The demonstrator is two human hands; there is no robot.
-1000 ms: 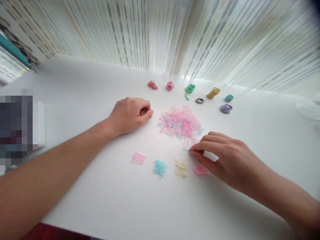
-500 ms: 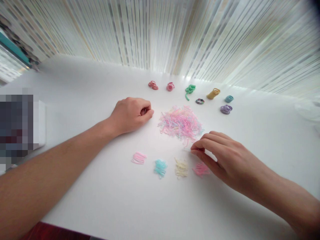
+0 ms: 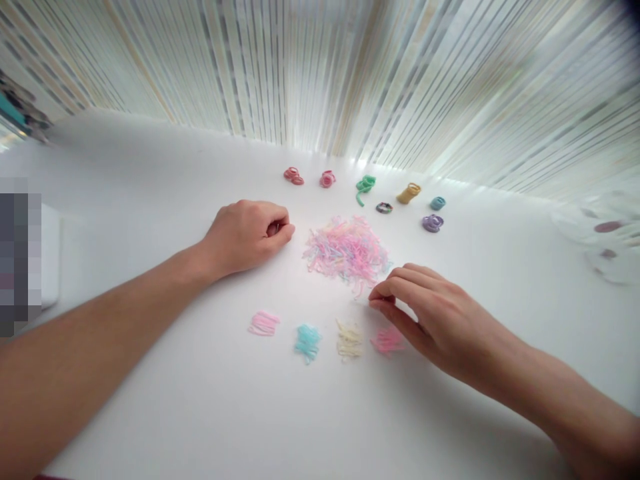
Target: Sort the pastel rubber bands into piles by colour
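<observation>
A loose pile of thin pastel strands point(image 3: 347, 248), perhaps small rubber bands, lies on the white table point(image 3: 225, 407). My left hand point(image 3: 247, 237) rests left of it, fingers curled with thumb against forefinger; whatever is inside is hidden. At the pile's near right edge, my right hand point(image 3: 425, 310) pinches thumb and forefinger together, and what they hold is too small to make out. Below the pile runs a row of small sorted bunches: light pink point(image 3: 264, 323), turquoise point(image 3: 307, 342), cream point(image 3: 349, 340) and deeper pink point(image 3: 387, 341), the last partly beside my right thumb.
Along the back lie coiled bands: red point(image 3: 293, 176), rose point(image 3: 327, 179), green point(image 3: 366, 185), yellow point(image 3: 409, 193), blue point(image 3: 438, 203) and purple point(image 3: 433, 223), plus a multicoloured ring point(image 3: 385, 208). Striped curtain point(image 3: 300, 73) hangs behind. Clear plastic point(image 3: 600, 227) lies far right.
The whole view has shifted so that the things appear a little farther left. Both hands keep nearly the same pose and place relative to the pile.
</observation>
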